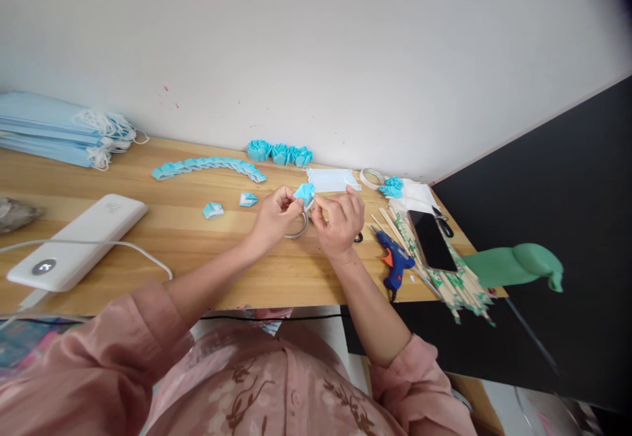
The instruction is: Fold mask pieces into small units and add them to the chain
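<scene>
L hand point(278, 214) & R hand point(340, 220) close together, mid-frame, over wood tabletop point(197, 258). L hand: thumb + finger pinched on folded blue piece point(305, 193), held up just above center, clear of the table. R hand: thumb/index bunched at piece's lower R edge, other fingers curled; contact spot too small, can't tell if it grips the piece or only touches it. Tape ring point(296, 230) right below the hands, partly hidden.

L of hands: 2 small folded units, one point(213, 210) farther L, the other point(248, 199) nearer the wrist; not touching. Above them, curved blue chain point(210, 167) of overlapping folds. Top center, by wall: row of 3 blue flowers point(281, 153), side by side. Just R, flat lt-blue face mask point(332, 180) w/ white ear loops, then white tape roll point(372, 178), then single blue flower point(392, 187) next to white tissue point(419, 195).

R side: blue glue gun point(394, 259) w/ orange trigger, nozzle pointing upper L; blk phone point(433, 241) lying on green/white-wrapped chopsticks point(461, 291); green balloon point(513, 265) past table's R end.

Upper L: mask stack point(54, 130), loops bunched at R end. Lower L: white power bank point(79, 242), white cable point(133, 245) across it.
</scene>
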### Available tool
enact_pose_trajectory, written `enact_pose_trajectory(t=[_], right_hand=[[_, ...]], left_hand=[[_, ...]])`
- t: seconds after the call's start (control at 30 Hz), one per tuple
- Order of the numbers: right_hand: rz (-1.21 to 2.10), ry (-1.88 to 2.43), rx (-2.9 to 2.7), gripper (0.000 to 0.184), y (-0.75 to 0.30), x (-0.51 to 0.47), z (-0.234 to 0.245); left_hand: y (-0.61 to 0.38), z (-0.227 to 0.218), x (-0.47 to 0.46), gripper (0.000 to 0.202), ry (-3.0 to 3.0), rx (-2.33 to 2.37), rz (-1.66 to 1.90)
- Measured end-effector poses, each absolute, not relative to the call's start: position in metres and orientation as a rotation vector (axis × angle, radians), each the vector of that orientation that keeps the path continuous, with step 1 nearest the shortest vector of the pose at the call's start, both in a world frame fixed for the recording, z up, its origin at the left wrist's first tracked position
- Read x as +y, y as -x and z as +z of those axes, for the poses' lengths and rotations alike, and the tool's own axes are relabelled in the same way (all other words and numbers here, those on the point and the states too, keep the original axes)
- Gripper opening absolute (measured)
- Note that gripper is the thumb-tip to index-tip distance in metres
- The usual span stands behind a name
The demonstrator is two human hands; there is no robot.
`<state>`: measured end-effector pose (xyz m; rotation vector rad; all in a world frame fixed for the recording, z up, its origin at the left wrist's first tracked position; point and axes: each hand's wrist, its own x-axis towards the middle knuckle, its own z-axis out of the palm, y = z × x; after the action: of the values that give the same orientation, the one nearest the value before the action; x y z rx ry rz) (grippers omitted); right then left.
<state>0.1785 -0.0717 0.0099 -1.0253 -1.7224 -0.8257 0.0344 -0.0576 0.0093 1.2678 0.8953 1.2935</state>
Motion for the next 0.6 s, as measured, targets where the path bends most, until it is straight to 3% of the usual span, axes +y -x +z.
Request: enact_pose_trajectory(t=[0.6], right_hand=[[-0.755,1.114,-1.769,0.012,-0.1777,-0.0709,0.0075]], left_hand=[[-0.0337,0.0060,-0.0539,0.018,-1.308,0.801,1.342]])
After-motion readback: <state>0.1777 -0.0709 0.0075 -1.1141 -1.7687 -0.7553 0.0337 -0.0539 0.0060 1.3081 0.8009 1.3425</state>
